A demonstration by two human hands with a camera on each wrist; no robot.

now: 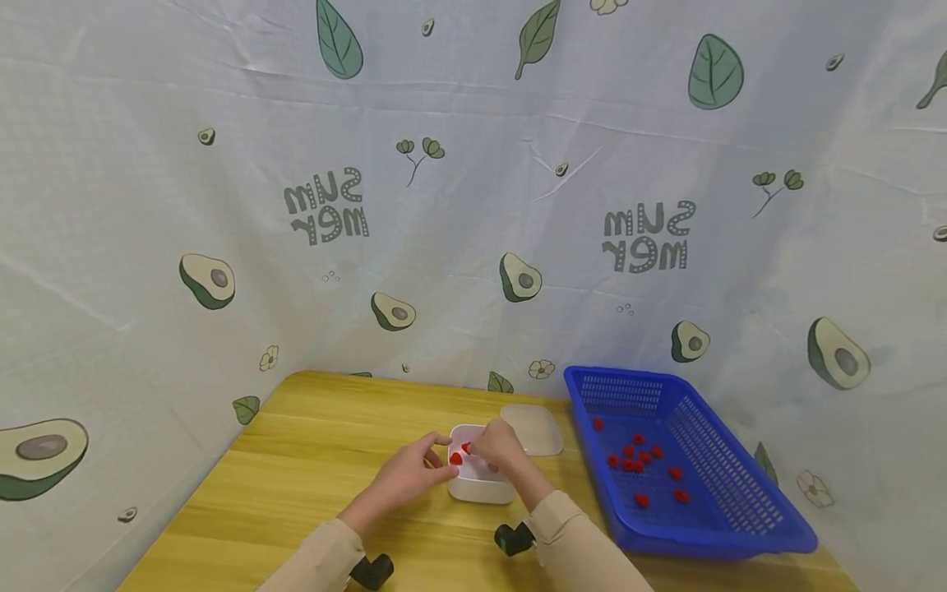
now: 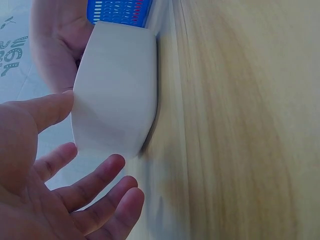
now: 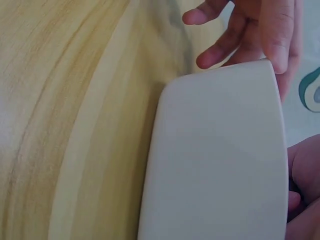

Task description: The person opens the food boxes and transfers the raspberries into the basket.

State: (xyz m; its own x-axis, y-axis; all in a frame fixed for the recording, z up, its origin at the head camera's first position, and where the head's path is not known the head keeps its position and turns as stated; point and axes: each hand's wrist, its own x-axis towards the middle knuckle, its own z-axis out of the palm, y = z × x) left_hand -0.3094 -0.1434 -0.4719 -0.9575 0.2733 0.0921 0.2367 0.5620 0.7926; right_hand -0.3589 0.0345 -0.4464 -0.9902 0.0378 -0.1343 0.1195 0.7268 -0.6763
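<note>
A white plastic box (image 1: 482, 491) stands on the table. Inside it lies a red raspberry (image 1: 455, 460) near the left wall. My left hand (image 1: 405, 475) is at the box's left side, its thumb touching the rim and its other fingers loosely spread beside the wall. From the right, my right hand (image 1: 499, 445) reaches down into the box, with a second red raspberry at its curled fingertips. In both wrist views the box wall hides those fingertips.
A blue perforated basket (image 1: 710, 543) with several red raspberries (image 1: 645, 457) stands to the right. Behind the box lies a flat whitish lid (image 1: 538, 429) on the wooden table (image 1: 296, 460). A printed curtain (image 1: 459, 205) hangs behind the table.
</note>
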